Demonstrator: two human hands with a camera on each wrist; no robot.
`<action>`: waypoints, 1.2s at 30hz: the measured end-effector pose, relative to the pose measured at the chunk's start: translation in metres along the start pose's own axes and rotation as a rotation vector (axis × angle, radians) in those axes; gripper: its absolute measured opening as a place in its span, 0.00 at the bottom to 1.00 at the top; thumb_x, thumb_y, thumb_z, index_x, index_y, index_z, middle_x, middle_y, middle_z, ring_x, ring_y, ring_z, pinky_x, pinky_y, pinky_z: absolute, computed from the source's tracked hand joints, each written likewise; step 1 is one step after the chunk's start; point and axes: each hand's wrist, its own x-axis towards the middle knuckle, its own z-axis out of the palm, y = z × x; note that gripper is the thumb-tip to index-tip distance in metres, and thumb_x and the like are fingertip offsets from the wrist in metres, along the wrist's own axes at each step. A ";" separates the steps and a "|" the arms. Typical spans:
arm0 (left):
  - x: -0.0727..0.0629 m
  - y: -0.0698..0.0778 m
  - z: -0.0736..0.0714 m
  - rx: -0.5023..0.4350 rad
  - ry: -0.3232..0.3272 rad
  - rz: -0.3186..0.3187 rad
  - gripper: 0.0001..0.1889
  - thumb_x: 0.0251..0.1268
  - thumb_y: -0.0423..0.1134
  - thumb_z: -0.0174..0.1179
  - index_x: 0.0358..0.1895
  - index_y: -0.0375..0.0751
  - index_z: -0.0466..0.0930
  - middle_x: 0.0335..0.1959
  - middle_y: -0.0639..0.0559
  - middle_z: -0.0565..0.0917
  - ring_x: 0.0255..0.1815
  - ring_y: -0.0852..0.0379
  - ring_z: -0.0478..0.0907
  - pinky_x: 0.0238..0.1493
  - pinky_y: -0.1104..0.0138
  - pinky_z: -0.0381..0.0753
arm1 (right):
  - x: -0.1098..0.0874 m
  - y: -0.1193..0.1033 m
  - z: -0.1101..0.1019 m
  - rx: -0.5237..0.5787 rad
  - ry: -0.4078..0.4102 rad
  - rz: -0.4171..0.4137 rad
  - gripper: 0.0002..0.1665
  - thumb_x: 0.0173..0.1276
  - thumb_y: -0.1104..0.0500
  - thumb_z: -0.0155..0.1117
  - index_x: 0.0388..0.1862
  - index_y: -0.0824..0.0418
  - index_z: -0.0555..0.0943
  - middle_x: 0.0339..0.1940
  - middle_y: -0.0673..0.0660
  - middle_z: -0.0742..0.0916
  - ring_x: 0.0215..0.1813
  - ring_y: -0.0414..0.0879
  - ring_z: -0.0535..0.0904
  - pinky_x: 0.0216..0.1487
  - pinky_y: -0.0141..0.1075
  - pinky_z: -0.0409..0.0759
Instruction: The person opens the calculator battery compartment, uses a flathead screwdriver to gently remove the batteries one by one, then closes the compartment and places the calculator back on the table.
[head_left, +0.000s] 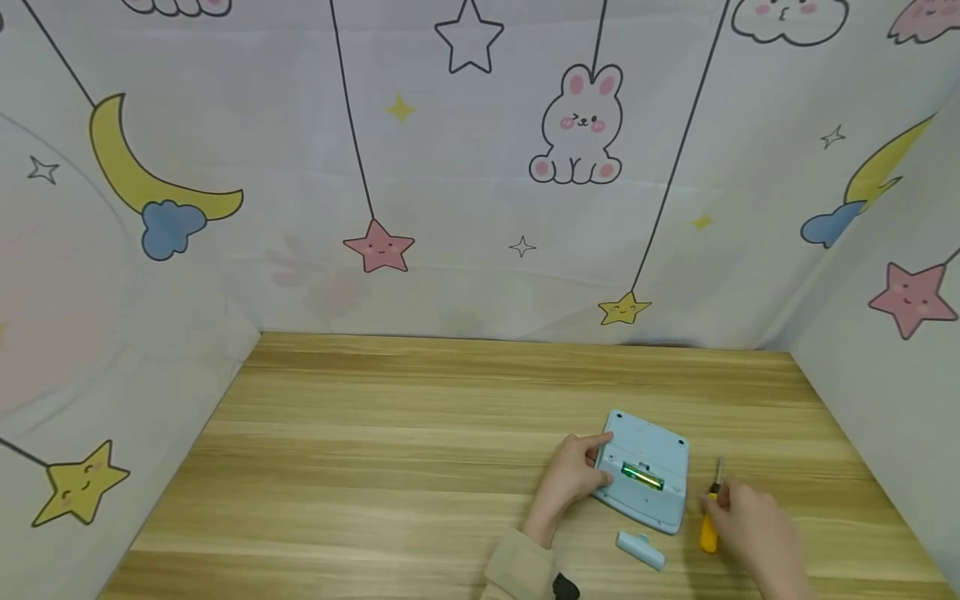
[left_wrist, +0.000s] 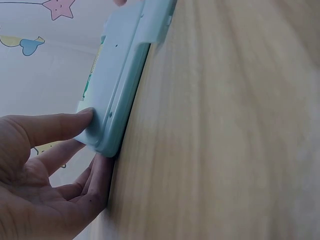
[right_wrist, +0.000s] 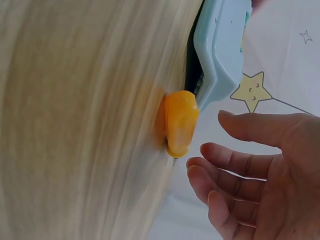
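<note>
A light blue calculator (head_left: 651,440) lies face down on the table, tilted slightly. A green and gold battery (head_left: 642,477) sits in its uncovered compartment. My left hand (head_left: 573,471) grips its left edge; in the left wrist view the thumb (left_wrist: 60,125) presses the back and other fingers reach beneath. My right hand (head_left: 757,521) is beside a screwdriver (head_left: 709,533) with a yellow-orange handle, its shaft pointing away from me. In the right wrist view the fingers (right_wrist: 230,160) are loosely bent, apart from the orange handle (right_wrist: 181,122).
The small light blue battery cover (head_left: 641,551) lies in front of the calculator. Beneath everything is a wood-grain table (head_left: 360,467). A white cloth (head_left: 465,167) printed with stars, moons and a rabbit encloses the back and sides.
</note>
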 end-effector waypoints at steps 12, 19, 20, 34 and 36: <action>-0.001 0.001 0.000 -0.004 0.000 -0.013 0.32 0.45 0.21 0.66 0.60 0.42 0.79 0.33 0.48 0.72 0.30 0.61 0.66 0.27 0.75 0.67 | 0.008 0.001 0.003 -0.052 -0.137 0.093 0.23 0.67 0.44 0.58 0.28 0.64 0.74 0.17 0.53 0.73 0.22 0.46 0.68 0.23 0.35 0.63; -0.001 0.001 0.000 -0.004 -0.003 -0.026 0.32 0.46 0.21 0.67 0.60 0.43 0.78 0.33 0.48 0.72 0.30 0.61 0.66 0.27 0.74 0.67 | 0.009 0.000 0.005 -0.074 -0.175 0.117 0.26 0.67 0.42 0.57 0.21 0.61 0.72 0.15 0.52 0.70 0.20 0.43 0.65 0.23 0.33 0.61; -0.001 0.001 0.000 -0.002 -0.002 -0.022 0.32 0.46 0.21 0.67 0.60 0.43 0.78 0.33 0.48 0.72 0.30 0.61 0.66 0.27 0.75 0.67 | 0.009 0.000 0.005 -0.076 -0.179 0.118 0.26 0.67 0.42 0.57 0.20 0.61 0.71 0.15 0.52 0.70 0.20 0.43 0.65 0.23 0.33 0.61; 0.000 0.002 0.000 0.001 0.001 -0.005 0.32 0.45 0.21 0.67 0.60 0.42 0.79 0.33 0.49 0.72 0.30 0.62 0.66 0.28 0.75 0.67 | 0.016 0.003 0.008 -0.088 -0.210 0.130 0.27 0.67 0.40 0.55 0.17 0.58 0.71 0.16 0.53 0.71 0.22 0.45 0.67 0.24 0.35 0.62; 0.000 0.002 0.000 0.004 0.002 -0.009 0.32 0.45 0.21 0.67 0.60 0.42 0.79 0.33 0.49 0.72 0.30 0.62 0.66 0.28 0.75 0.67 | 0.017 0.004 0.008 -0.085 -0.209 0.131 0.26 0.67 0.41 0.55 0.18 0.58 0.72 0.16 0.53 0.71 0.22 0.45 0.67 0.24 0.35 0.62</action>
